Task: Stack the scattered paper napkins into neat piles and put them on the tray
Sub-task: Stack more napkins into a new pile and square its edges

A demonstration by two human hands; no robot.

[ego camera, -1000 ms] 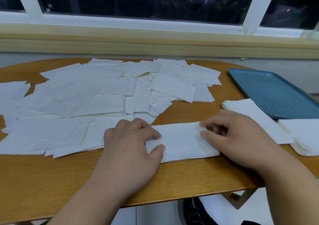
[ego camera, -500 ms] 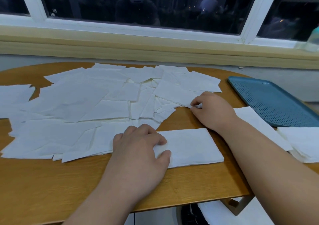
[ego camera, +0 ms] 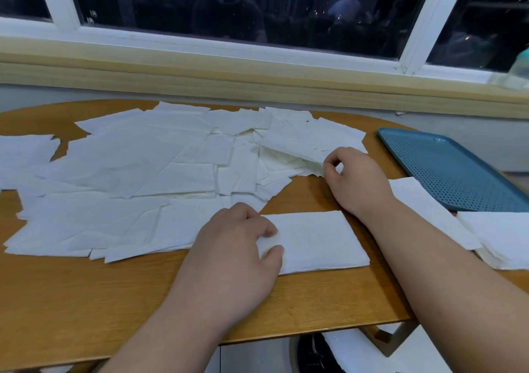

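Wooden tabletop [ego camera: 86, 301] under a window, dark outside. Most of its far and left area is covered by the scattered napkins [ego camera: 128, 178]: white sheets, overlapping at all angles, many not squared to each other. Blue perforated tray [ego camera: 452, 169] at far right, partly out of view; no napkin on the part that shows. Two side piles [ego camera: 429, 209] lie on the tabletop just beside the tray's near edge, one overlapping the other, reasonably squared, not yet moved onto it. Front pile [ego camera: 317, 241] sits near the tabletop's near edge, edges fairly even, thin. Left hand [ego camera: 229, 252] grips that pile's left end, fingers curled on top and thumb at the edge, steadying it. Right hand [ego camera: 355, 178] is out at the right fringe of the scatter, thumb and fingers pinched on the corner of a loose napkin [ego camera: 292, 158], which is lifted off the sheets under it. Judgement: early-to-middle stage. Three piles started, none on the tray, and the bulk of the sheets uncollected. Step in hand looks like fetching one more sheet for the front pile.
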